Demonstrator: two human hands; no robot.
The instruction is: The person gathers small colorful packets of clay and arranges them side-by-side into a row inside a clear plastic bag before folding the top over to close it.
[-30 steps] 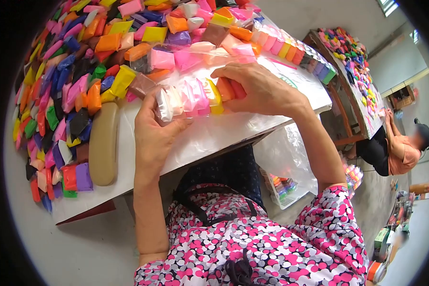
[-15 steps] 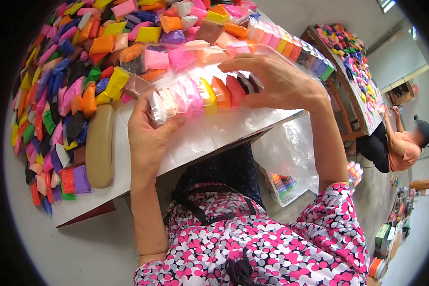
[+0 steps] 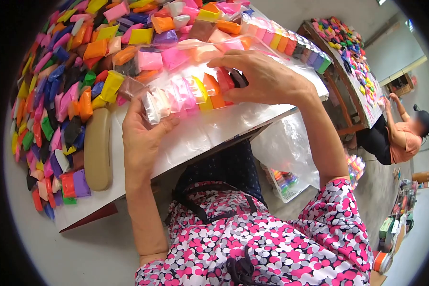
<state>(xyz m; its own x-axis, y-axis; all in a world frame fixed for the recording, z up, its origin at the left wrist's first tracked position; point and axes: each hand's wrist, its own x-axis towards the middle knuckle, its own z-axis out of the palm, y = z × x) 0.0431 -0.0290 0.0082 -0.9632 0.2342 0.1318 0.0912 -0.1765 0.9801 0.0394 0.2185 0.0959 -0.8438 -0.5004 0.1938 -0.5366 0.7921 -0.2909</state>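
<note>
White-to-black packets (image 3: 201, 93) under alignment above the tabletop (image 3: 190, 141); left hand (image 3: 142, 136) pinches white end, right hand (image 3: 270, 82) clasps black end; even pressure needed.

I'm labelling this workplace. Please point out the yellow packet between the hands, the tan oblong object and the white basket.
Yellow packet (image 3: 206, 101): head view, lower part.
Tan oblong object (image 3: 98, 150): head view, middle of its upper surface.
White basket (image 3: 293, 196): head view, side wall.

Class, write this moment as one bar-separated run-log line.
left hand: holds white end of packet row | right hand: around red-and-dark end | row: over white tabletop | tan oblong object: beside packet heap
</note>
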